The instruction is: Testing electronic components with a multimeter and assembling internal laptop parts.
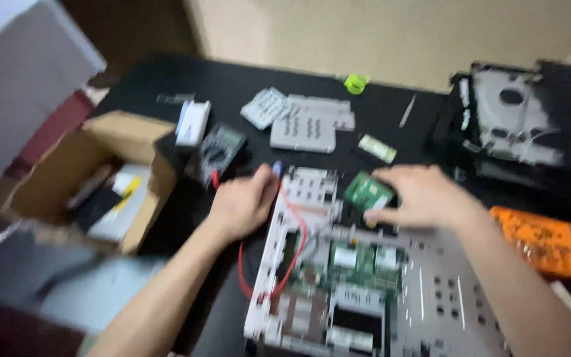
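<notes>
The picture is blurred by motion. My left hand (242,201) grips a thin tool with a blue tip (276,169) at the left edge of an opened grey metal chassis (431,297). A red wire (295,254) loops from that hand across the chassis. My right hand (418,195) rests on a small green circuit board (367,192) at the chassis's far edge. Inside the chassis lies a green board with silver parts (358,258).
An open cardboard box (117,135) with items stands at the left. A multimeter (223,149), a grey perforated plate (305,125), a small white box (193,122), a green tape roll (357,82), an orange sheet (536,241) and a dismantled black unit (517,119) lie on the black table.
</notes>
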